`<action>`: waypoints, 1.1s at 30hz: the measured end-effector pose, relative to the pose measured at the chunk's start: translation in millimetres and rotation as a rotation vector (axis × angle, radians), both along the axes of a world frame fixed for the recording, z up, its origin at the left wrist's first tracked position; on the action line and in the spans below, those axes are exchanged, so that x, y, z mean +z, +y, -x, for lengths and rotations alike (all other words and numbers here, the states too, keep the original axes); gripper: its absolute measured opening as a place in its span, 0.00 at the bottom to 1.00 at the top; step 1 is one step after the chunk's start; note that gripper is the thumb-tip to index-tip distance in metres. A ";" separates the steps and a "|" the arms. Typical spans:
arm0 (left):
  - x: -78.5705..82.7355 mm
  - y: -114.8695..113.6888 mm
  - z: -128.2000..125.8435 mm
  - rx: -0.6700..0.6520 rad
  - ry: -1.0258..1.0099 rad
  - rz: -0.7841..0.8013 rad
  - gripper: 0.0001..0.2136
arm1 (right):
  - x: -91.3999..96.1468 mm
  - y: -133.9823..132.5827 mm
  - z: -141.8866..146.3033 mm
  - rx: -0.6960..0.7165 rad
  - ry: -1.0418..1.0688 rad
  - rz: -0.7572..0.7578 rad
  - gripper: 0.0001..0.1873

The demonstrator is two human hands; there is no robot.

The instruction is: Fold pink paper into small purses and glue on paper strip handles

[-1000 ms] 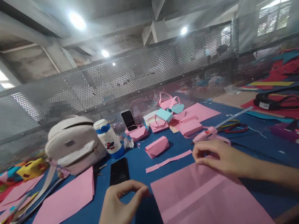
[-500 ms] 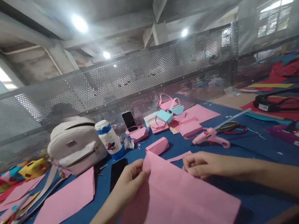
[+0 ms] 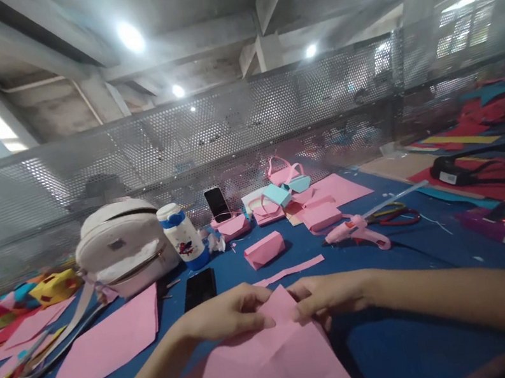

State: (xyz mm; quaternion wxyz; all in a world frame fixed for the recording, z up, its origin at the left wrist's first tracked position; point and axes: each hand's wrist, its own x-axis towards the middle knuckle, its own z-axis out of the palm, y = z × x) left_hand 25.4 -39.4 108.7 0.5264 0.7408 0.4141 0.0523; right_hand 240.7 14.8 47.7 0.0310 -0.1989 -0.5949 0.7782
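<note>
A creased sheet of pink paper is held up in front of me, its pointed top between my two hands. My left hand pinches it on the left of the point, thumb on the near face. On the other side my right hand grips the same paper, thumb toward me and fingers behind. Just beyond the hands lies a narrow pink paper strip. Behind that strip sits a small folded pink paper box. A black phone lies flat by my left hand.
A pink glue gun and scissors lie at right. Stacked pink paper, a white backpack and a bottle stand at left. Finished paper bags and an upright phone sit before a perforated metal screen.
My right hand has moved left and taken hold of the paper. My left hand has shifted slightly right and down. The paper's point is lower, and its right side has swung inward.
</note>
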 end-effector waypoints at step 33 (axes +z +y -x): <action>-92.4 2.1 -18.5 0.279 -0.033 -0.492 0.18 | -44.9 11.5 2.8 -0.169 0.099 -0.261 0.24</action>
